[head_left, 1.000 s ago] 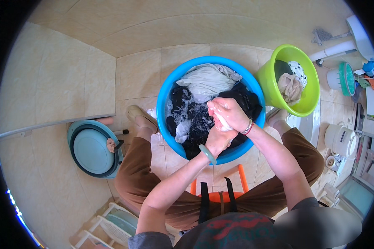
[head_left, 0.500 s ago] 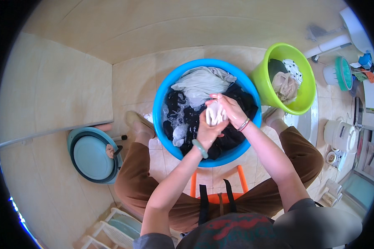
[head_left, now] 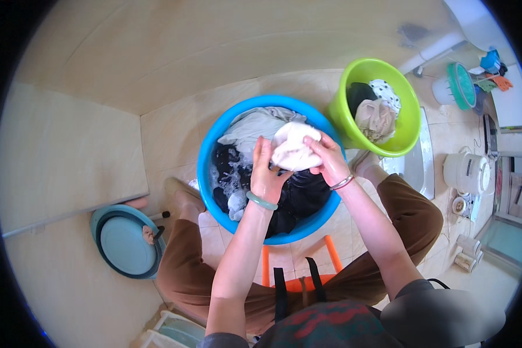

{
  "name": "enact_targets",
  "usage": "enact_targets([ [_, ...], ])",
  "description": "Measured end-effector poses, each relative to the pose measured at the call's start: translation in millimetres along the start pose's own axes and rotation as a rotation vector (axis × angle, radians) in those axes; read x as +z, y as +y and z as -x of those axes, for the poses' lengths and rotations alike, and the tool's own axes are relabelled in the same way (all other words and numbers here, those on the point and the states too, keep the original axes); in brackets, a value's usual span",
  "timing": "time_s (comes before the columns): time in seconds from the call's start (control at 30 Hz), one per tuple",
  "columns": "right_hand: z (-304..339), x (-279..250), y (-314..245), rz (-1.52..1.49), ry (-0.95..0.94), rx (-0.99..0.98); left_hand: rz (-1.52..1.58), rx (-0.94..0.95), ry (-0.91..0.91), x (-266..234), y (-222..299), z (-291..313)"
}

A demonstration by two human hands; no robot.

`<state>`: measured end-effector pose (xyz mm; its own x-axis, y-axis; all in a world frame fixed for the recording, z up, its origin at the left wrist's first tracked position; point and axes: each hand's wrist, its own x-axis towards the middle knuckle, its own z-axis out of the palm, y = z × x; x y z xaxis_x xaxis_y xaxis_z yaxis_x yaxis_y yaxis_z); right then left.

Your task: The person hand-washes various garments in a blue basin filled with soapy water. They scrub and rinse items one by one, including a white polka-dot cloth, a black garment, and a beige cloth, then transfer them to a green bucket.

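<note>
A small white cloth garment (head_left: 294, 148), folded and damp-looking, is held up over the blue basin (head_left: 207, 200). My right hand (head_left: 332, 158) pinches its right side between thumb and fingers. My left hand (head_left: 267, 174), fingers and thumb apart, is at its lower left edge; whether it touches the cloth I cannot tell. Below, in sudsy water, lie dark clothes (head_left: 307, 194), a pale grey garment (head_left: 246, 129) along the far side and a small light cloth (head_left: 236, 204) at the left.
A lime-green bucket (head_left: 410, 110) with a few garments stands against the basin's far right. Left of my leg is a teal basin (head_left: 127, 243). An orange stool (head_left: 332, 254) is under me. A white tub (head_left: 467, 172) stands at the right.
The white cloth went from being squeezed between both hands to being spread out in my right hand. My left hand has loosened and shifted left. The view has turned slightly.
</note>
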<state>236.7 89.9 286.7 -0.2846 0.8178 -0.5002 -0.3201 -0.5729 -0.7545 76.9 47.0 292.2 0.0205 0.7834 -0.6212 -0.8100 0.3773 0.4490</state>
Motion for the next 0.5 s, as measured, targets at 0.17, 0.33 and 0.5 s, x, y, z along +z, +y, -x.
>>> enact_targets([
  [0.17, -10, -24, -17, -0.067, 0.354, -0.320, -0.161, 0.060, -0.274, 49, -24, -9],
  [0.33, -18, -62, -53, -0.217, 0.530, -0.425, -0.157, 0.040, -0.300, 86, -40, -10],
  [0.5, -56, -105, -63, -0.363, 0.557, -0.483, -0.169, -0.030, -0.304, 80, -51, -14],
])
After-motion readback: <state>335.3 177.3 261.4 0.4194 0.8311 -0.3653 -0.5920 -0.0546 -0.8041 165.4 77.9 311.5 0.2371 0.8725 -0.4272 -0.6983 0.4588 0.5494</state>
